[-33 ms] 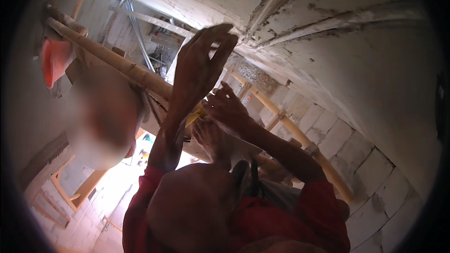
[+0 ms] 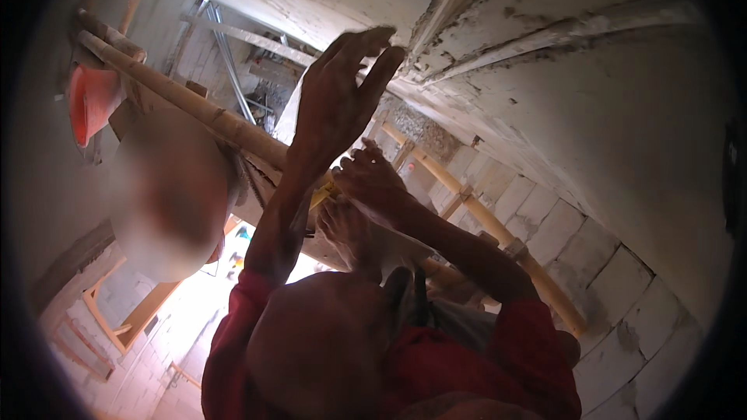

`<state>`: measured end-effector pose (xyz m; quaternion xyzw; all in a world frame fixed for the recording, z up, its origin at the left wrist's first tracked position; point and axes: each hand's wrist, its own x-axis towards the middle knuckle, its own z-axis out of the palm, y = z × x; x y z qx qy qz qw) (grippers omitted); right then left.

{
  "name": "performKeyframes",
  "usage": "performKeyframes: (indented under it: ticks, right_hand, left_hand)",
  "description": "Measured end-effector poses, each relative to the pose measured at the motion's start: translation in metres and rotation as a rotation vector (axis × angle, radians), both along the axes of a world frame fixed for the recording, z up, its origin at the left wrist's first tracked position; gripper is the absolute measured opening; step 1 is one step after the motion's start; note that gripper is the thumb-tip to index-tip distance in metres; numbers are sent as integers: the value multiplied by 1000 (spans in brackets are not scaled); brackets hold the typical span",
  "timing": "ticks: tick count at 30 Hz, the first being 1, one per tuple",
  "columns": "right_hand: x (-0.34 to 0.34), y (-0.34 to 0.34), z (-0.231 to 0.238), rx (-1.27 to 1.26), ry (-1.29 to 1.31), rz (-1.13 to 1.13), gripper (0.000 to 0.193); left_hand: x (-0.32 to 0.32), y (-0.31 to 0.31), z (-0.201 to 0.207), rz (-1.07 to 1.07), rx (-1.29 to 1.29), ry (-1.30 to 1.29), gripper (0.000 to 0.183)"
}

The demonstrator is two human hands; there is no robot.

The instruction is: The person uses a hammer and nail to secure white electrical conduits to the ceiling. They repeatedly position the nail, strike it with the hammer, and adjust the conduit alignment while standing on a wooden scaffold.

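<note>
My left hand [image 2: 338, 101] is raised beside the plastered wall [image 2: 529, 124], near the spot where two pale pipe-like strips [image 2: 455, 0] meet. Its fingers and thumb are stretched apart, with nothing visible between them. Lower and to the right, my right hand [image 2: 373, 185] has its fingers bent, with two of them close together as in a pinch; anything between them is too small to make out. Just below lies a small yellow thing [image 2: 320, 193], partly covered, next to my bare foot [image 2: 346, 229]. My bent knee [image 2: 315, 342] fills the space between my red sleeves.
A thick wooden pole [image 2: 187, 101] runs along the left, and another [image 2: 443, 171] crosses at the right before a block wall [image 2: 591, 264]. An orange-red bucket [image 2: 92, 105] hangs at far left. A blurred patch [image 2: 167, 194] hides what is beside the pole. Bright floor [image 2: 187, 327] shows far below.
My left hand has shifted slightly right and up, its fingertips a little wider apart. The right hand has moved slightly left and down. My knee has hardly moved.
</note>
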<state>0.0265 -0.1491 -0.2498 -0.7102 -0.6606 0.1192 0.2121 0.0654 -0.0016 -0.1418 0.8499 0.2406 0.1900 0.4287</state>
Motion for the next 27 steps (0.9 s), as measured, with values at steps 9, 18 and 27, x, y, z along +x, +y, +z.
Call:
performKeyframes:
  ticks: [9,18,27]
  right_hand:
    - [-15,-15,15,-61,-110,75,26]
    - [49,-131,50,-119,92,-139,40]
    - [62,-175,41,-258,-16,-242,43]
  left_hand:
    - [63,-5,21,-34,276,-84,37]
    - [61,16,18,-244,606,-154,21]
    - [69,-16,35,33,443,-152,25]
